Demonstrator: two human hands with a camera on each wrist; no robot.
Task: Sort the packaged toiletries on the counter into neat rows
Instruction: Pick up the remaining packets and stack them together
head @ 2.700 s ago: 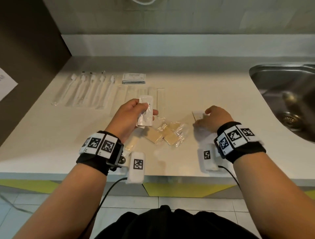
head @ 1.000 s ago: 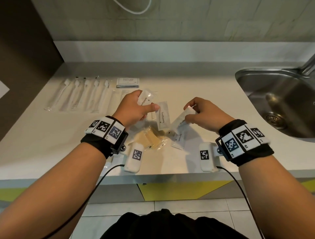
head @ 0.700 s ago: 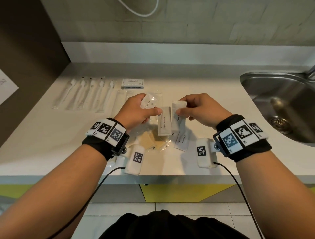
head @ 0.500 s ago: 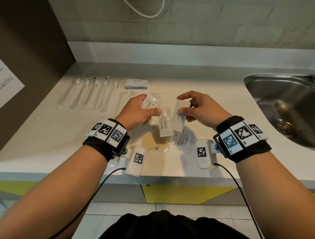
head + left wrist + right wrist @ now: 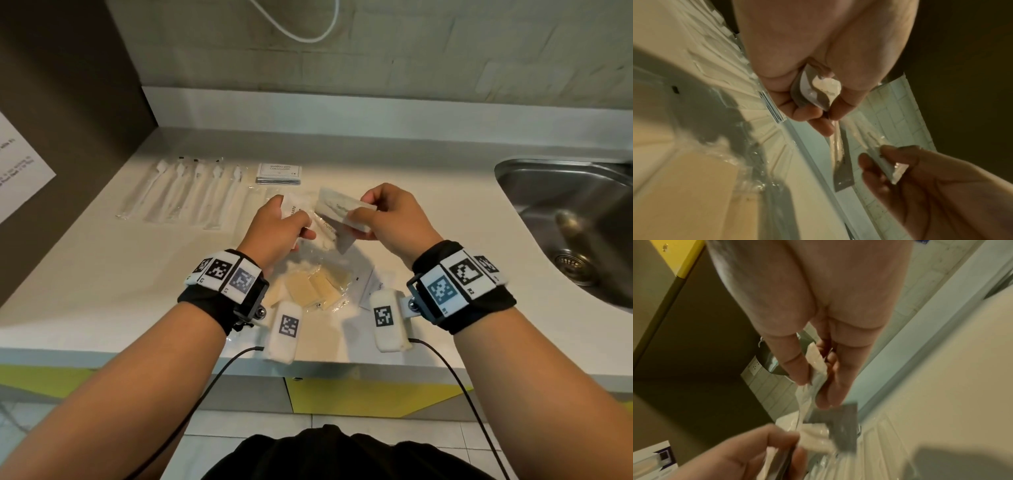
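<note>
Two white toothpaste sachets are held up above the middle of the tabletop point(image 5: 85, 274), one in each hand, close together. The right hand point(image 5: 387, 219) pinches its sachet point(image 5: 342, 209) between thumb and fingertips, turned almost level with the printed face up, probably so that the label can be read before it is laid down. The left hand point(image 5: 277, 229) has its fingers curled round the other sachet packets point(image 5: 298, 212), gathered together, likely to place them as a set. Below the hands, a loose heap of clear-wrapped beige soap pieces point(image 5: 311, 287) and one more white sachet point(image 5: 368, 286) lie unsorted near the front edge. Farther back, wrapped toothbrushes point(image 5: 191, 192) lie side by side in a finished row, with a small stack of shampoo sachets point(image 5: 279, 173) just beside it. A steel sink point(image 5: 565, 205) is set in at the right.
</note>
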